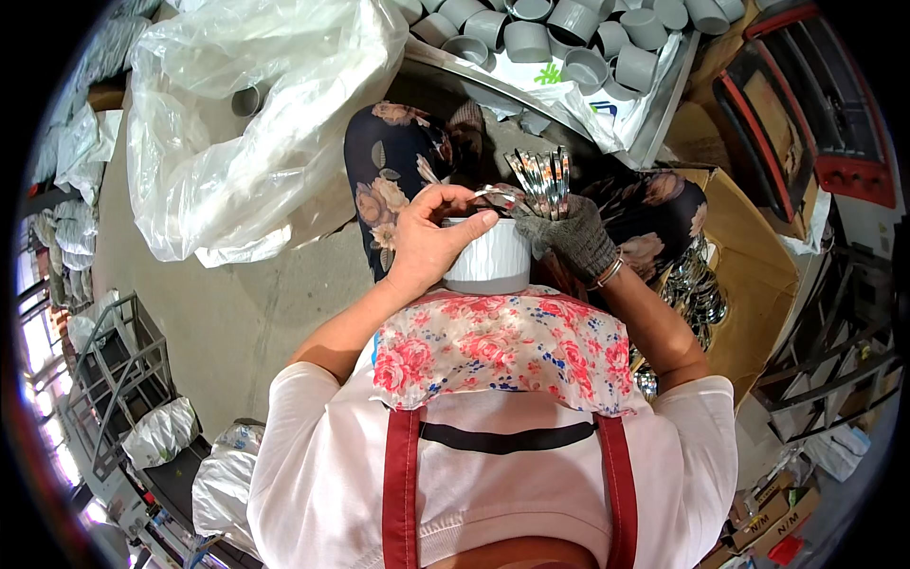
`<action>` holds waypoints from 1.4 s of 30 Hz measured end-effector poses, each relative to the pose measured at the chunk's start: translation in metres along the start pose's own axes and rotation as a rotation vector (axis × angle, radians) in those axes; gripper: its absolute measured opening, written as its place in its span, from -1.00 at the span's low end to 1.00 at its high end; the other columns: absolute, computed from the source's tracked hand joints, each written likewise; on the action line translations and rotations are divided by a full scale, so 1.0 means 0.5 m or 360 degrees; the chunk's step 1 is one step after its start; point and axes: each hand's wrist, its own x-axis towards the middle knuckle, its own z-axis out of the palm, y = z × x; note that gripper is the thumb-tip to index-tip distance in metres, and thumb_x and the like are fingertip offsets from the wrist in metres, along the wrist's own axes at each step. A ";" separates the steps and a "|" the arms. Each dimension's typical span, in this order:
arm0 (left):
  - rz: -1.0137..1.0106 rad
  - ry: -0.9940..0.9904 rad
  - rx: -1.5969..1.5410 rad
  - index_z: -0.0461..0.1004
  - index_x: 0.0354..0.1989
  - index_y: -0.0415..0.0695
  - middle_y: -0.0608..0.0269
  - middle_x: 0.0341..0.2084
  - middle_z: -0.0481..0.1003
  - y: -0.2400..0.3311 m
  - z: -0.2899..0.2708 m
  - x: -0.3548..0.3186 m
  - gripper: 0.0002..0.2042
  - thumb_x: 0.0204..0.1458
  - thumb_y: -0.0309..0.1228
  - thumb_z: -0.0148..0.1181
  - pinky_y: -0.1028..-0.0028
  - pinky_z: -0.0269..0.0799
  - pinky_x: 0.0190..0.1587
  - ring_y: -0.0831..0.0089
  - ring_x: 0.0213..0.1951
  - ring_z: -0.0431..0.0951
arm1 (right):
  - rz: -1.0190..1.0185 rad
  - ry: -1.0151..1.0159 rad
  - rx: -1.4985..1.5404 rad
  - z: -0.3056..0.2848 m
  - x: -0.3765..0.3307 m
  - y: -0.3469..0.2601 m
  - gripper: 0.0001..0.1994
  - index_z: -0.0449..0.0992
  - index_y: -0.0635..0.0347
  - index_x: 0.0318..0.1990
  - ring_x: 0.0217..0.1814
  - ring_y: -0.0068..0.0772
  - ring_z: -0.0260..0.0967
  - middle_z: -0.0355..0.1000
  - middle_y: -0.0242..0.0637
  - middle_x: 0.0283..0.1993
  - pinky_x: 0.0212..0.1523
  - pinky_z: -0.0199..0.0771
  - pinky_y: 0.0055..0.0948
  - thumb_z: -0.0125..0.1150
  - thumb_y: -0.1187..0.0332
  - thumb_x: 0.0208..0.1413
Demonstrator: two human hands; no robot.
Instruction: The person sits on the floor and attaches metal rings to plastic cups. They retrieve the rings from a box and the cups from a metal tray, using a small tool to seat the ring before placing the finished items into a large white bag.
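Observation:
Between my knees, against my floral apron, stands a round grey-white tub. My bare left hand is at its left side, thumb along the rim. The curled fingers of that hand meet one end of a shiny metal piece of cutlery above the opening. My right hand, in a dark grey knitted glove, is closed round an upright bunch of shiny cutlery at the tub's right edge. The lower ends of the bunch and the inside of the tub are hidden.
A cardboard box on my right holds many shiny metal pieces. Ahead, a metal tray carries many grey round cups. A large clear plastic bag lies front left on the concrete floor. Metal racks stand farther left.

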 end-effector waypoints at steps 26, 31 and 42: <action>-0.0253 -0.0563 0.0069 0.53 -0.09 -0.17 0.30 -0.28 0.55 0.045 -0.040 0.011 -0.71 -0.04 -0.47 0.27 0.59 0.37 -0.14 0.63 -0.26 0.47 | 0.0127 0.0327 0.0140 -0.113 0.080 -0.029 -0.84 0.49 0.17 -0.36 -0.45 -0.53 0.35 0.41 -0.40 -0.49 -0.40 0.37 -0.54 0.16 0.27 0.05; -0.0191 -0.0613 0.0133 0.56 -0.15 -0.17 0.32 -0.33 0.53 0.041 -0.038 0.019 -0.74 -0.07 -0.48 0.30 0.59 0.36 -0.18 0.61 -0.28 0.46 | -0.0960 -0.0251 -0.0450 -0.059 0.040 -0.030 -0.84 0.53 0.08 -0.26 -0.45 -0.49 0.35 0.45 -0.35 -0.38 -0.41 0.39 -0.54 0.19 0.27 0.02; 0.0270 -0.0391 0.0249 0.61 -0.27 -0.17 0.34 -0.28 0.39 0.001 -0.065 -0.002 -0.79 -0.15 -0.47 0.36 0.58 0.26 -0.14 0.57 -0.21 0.36 | -0.0867 -0.0849 -0.0960 -0.043 0.051 0.041 -0.75 0.52 -0.04 -0.06 -0.35 -0.62 0.35 0.49 -0.50 -0.21 -0.30 0.36 -0.65 0.11 0.28 0.09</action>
